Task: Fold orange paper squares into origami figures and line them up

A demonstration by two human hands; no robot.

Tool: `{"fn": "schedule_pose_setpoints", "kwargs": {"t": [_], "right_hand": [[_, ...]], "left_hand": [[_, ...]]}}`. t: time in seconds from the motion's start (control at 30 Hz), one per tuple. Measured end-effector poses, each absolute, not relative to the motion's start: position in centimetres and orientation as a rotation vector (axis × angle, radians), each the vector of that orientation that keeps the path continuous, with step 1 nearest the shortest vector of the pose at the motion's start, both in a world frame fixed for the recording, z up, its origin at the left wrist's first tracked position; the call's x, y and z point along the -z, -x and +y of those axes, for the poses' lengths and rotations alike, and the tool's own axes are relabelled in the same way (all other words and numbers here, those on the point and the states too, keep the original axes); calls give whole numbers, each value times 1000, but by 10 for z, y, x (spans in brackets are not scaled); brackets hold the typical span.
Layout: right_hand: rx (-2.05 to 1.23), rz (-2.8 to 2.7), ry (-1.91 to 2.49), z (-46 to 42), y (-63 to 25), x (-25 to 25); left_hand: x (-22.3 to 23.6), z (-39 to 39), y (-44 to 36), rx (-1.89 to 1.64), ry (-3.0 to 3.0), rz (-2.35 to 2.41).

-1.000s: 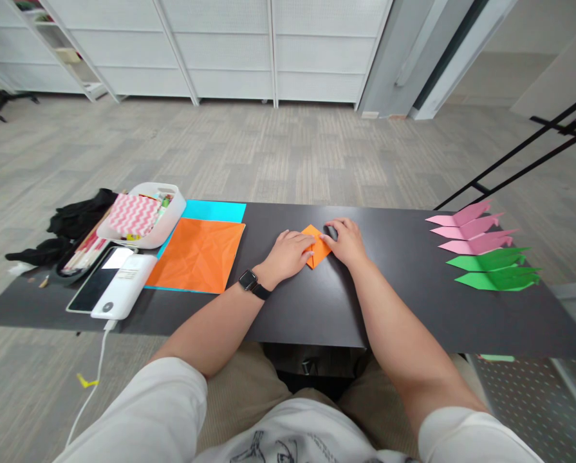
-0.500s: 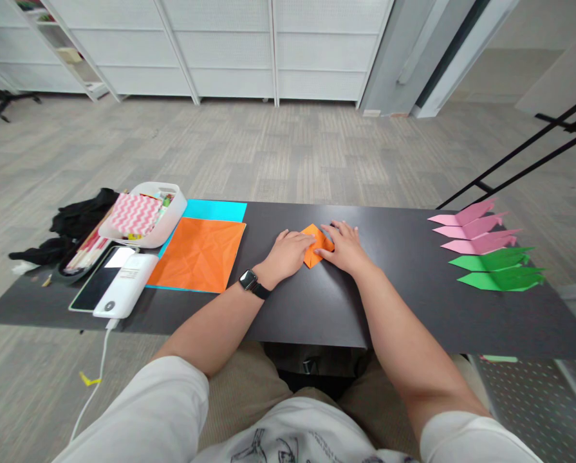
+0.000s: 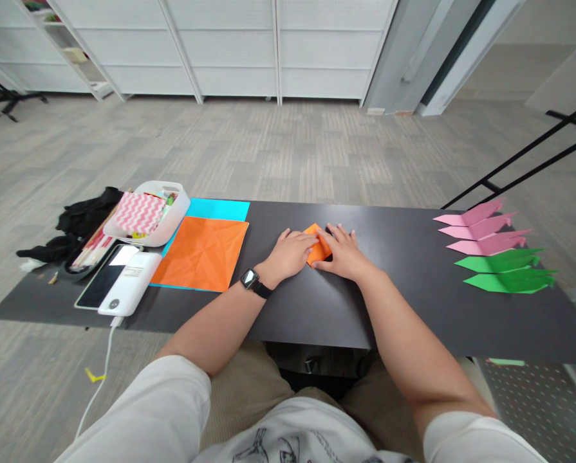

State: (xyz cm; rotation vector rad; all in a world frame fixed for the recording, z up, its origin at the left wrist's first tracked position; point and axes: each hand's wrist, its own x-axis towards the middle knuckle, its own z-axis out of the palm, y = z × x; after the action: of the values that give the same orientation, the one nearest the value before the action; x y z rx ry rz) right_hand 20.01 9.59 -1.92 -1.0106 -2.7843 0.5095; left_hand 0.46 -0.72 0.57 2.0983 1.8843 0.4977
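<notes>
A small piece of folded orange origami paper (image 3: 319,247) lies on the dark table between my two hands. My left hand (image 3: 291,252), with a black watch on its wrist, holds the paper's left side down with its fingertips. On the other side, my right hand (image 3: 343,251) grips the right edge, thumb at the lower corner and index finger near the top, the other fingers spread over the table. Part of the paper is hidden under the fingers. Left of my hands rests a stack of orange paper sheets (image 3: 205,254) over blue sheets (image 3: 220,209).
Pink folded paper birds (image 3: 485,243) and green ones (image 3: 510,283) stand in a row at the right. At the left are a white bin (image 3: 174,218), a white power bank (image 3: 130,283) with a cable, a phone (image 3: 99,283) and black cloth (image 3: 89,212).
My right thumb and index finger have shifted on the orange paper, and its right flap is now folded down flatter. My left hand stays in place. The view has shifted slightly.
</notes>
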Motion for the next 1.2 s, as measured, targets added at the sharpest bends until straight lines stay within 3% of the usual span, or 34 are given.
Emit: {"fn": "schedule_pose_setpoints", "kwargs": {"t": [0.27, 0.73, 1.2], "right_hand": [[-637, -2644, 977, 110, -207, 11], [-407, -2467, 1413, 126, -198, 30], [-341, -2142, 1393, 137, -191, 38]], "left_hand": [[-10, -8, -6, -509, -2070, 1900], [-9, -7, -6, -491, -2057, 1888], [-10, -9, -2, -469, -2076, 1847]]}}
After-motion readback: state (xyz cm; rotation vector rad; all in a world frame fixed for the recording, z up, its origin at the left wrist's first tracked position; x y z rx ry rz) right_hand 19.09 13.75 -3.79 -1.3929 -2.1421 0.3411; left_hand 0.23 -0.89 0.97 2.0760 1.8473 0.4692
